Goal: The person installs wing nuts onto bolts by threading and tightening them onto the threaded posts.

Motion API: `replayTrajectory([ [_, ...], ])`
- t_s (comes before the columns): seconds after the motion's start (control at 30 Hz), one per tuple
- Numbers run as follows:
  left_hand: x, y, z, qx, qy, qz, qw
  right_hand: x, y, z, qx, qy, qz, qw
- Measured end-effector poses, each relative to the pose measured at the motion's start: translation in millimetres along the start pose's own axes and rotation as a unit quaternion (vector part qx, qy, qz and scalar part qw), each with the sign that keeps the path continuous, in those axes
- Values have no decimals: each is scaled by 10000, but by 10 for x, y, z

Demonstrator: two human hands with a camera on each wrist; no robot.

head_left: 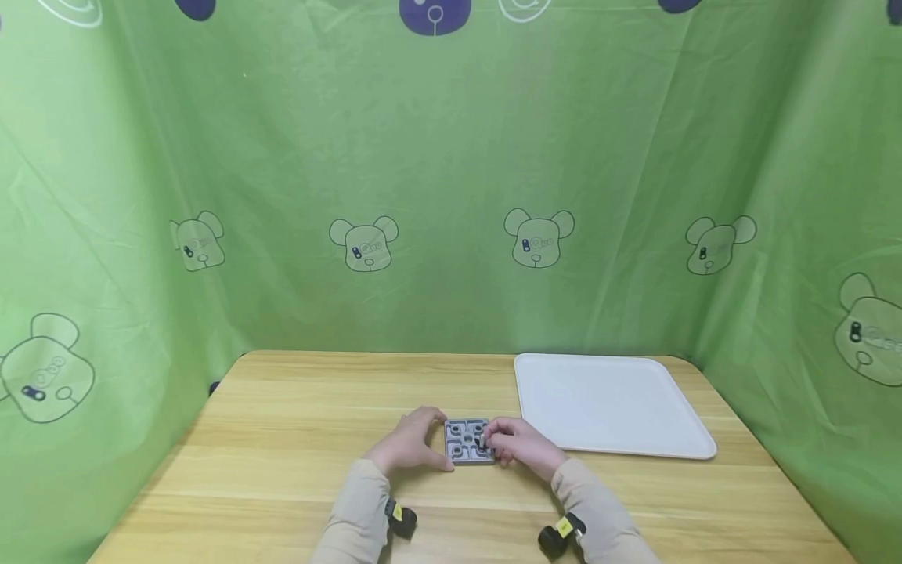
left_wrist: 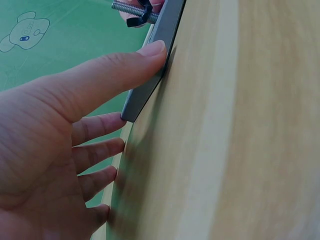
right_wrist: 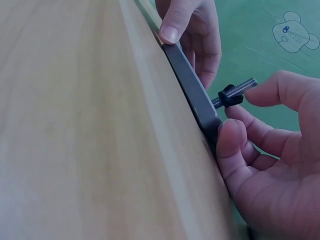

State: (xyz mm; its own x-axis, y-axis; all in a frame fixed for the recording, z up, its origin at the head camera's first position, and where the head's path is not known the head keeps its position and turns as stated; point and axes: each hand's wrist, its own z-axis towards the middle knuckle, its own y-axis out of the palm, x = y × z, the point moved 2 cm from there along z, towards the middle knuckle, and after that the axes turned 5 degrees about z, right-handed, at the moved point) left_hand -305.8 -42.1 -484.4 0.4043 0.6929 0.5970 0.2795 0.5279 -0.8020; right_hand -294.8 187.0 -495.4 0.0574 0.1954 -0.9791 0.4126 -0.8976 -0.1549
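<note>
A square grey metal plate [head_left: 468, 452] with round recesses lies flat on the wooden table. From its right part rises a threaded bolt [right_wrist: 246, 87] carrying a black wing nut [right_wrist: 230, 96]. My left hand [head_left: 405, 445] holds the plate's left side, thumb on the near edge and index finger at the far corner; its other fingertips touch the table. My right hand [head_left: 524, 445] is curled about the bolt. Its index fingertip meets the bolt's upper end, its middle finger lies by the wing nut, and its thumb sits at the plate's corner.
Behind the right hand lies a white tray [head_left: 606, 403], its near rim close to the right wrist. A green curtain [head_left: 451, 157] with bear prints encloses the back and sides of the wooden table [head_left: 282, 407]. Each sleeve wears a small black wrist camera.
</note>
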Motion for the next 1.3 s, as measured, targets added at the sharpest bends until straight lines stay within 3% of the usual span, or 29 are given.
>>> replayTrajectory([
  [0.63,9,-13,-4,-3,-24,-31,10000,-27,30,-8,142,-118,-469,9987],
  [1.3,25,-21,-21,-52,-36,-20,10000,-62,133,-23,829,-39,-886,9926],
])
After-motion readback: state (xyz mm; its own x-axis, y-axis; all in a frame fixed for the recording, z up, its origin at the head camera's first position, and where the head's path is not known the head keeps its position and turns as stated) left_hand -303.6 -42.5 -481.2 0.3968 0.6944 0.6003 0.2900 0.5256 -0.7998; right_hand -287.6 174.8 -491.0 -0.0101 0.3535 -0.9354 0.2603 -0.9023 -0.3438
